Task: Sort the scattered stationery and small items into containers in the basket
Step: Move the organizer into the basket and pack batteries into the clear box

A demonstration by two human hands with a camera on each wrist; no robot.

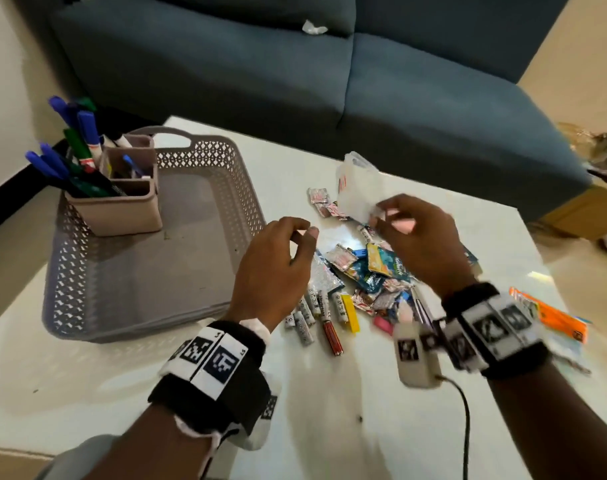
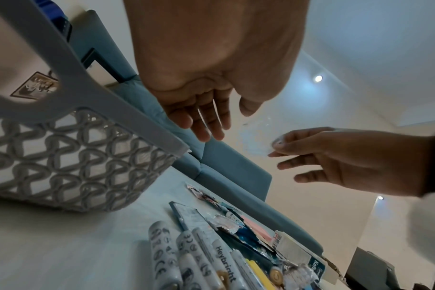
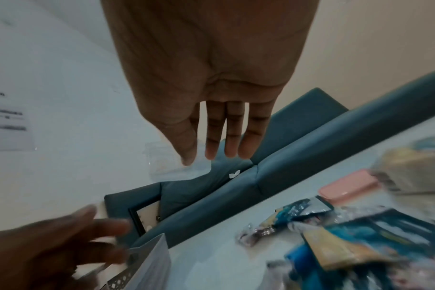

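Note:
My right hand (image 1: pixel 381 216) pinches the corner of a clear plastic bag (image 1: pixel 357 188) and holds it above the white table; the right wrist view shows the bag (image 3: pixel 166 162) at the thumb tip. A pink eraser (image 1: pixel 403 223) shows just under those fingers. My left hand (image 1: pixel 304 237) hovers by the basket's right wall with loosely curled fingers and holds nothing. Below both hands lies a heap of foil sachets (image 1: pixel 371 268) and several batteries (image 1: pixel 305 317). The grey perforated basket (image 1: pixel 205 154) holds a beige pen organizer (image 1: pixel 122 209) full of markers.
An orange packet (image 1: pixel 558 317) lies at the table's right edge behind my right wrist. A dark blue sofa (image 1: pixel 295 81) stands beyond the table. A black cable (image 1: pixel 464 410) trails from the right wrist across the front. A cardboard box (image 1: pixel 586 209) sits on the floor at right.

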